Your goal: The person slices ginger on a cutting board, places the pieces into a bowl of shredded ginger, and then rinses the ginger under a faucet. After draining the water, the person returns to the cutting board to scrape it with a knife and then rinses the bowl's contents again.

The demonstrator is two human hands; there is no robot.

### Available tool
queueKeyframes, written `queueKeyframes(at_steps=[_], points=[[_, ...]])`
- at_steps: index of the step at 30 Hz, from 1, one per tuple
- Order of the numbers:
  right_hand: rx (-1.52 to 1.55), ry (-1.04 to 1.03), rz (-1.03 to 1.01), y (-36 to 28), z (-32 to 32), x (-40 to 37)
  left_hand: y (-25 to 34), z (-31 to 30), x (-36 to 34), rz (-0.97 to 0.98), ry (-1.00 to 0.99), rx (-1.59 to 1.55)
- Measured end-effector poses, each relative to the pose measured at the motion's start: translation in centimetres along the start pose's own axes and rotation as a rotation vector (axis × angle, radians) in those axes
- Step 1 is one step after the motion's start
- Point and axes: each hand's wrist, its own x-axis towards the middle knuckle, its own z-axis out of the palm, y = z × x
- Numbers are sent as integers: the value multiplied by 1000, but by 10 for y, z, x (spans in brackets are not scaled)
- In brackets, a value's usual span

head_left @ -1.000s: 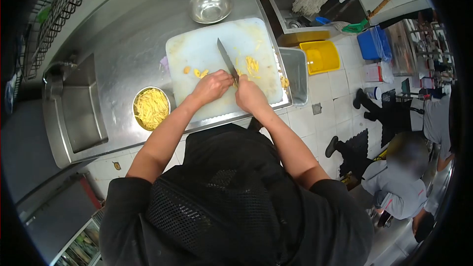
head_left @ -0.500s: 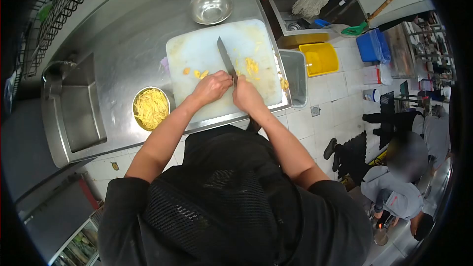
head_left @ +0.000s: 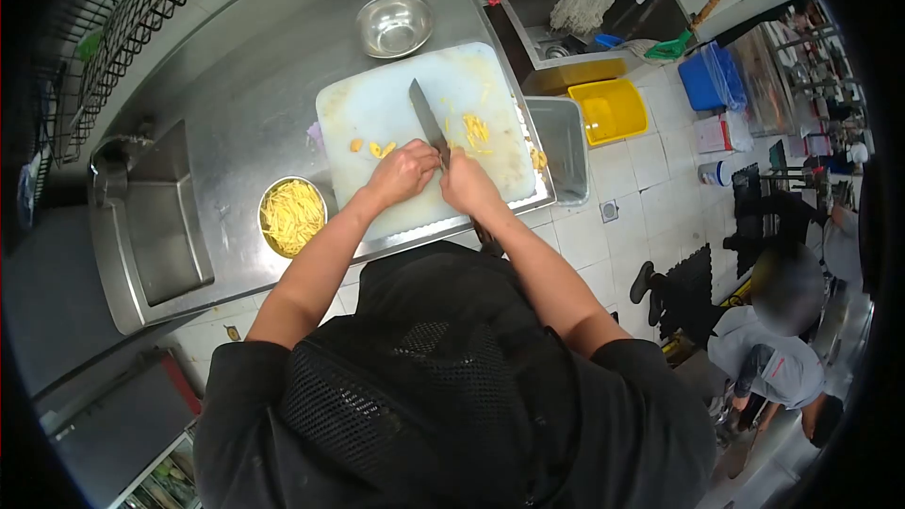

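My right hand (head_left: 468, 185) is wrapped round the handle of a knife (head_left: 424, 113). Its broad blade points away from me over a white cutting board (head_left: 363, 99). Close against the knife's heel, my left hand (head_left: 403, 175) has its fingers closed, and whatever they hold is hidden. Small yellow pieces (head_left: 381, 149) lie just beyond the left hand. To the right of the blade there is a loose pile of cut yellow strips (head_left: 475, 129). A round metal bowl (head_left: 293, 216) full of similar thin yellow strips stands left of the board.
Behind the board sits a shiny metal bowl (head_left: 394, 25). A sink (head_left: 170, 236) is set into the steel counter (head_left: 236, 113) at left. Right of the counter are a grey bin (head_left: 558, 146) and a yellow tub (head_left: 608, 111). Other people (head_left: 773, 358) are at the far right.
The whole view has shifted slightly. Both hands stay together at the knife, with little visible movement over the board. A person at the far right has changed posture.
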Motion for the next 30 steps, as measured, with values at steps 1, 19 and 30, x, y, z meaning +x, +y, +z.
queueKeyframes(at_steps=[1,19,30], points=[[4,7,1,2,-3,8,1,0,1,2,14,-8],[53,-249,-190,70,-85,-59,40,-5,12,-553,593,-120],[70,-155,-187,77,-104,-7,91,25,-9,-337,315,77]])
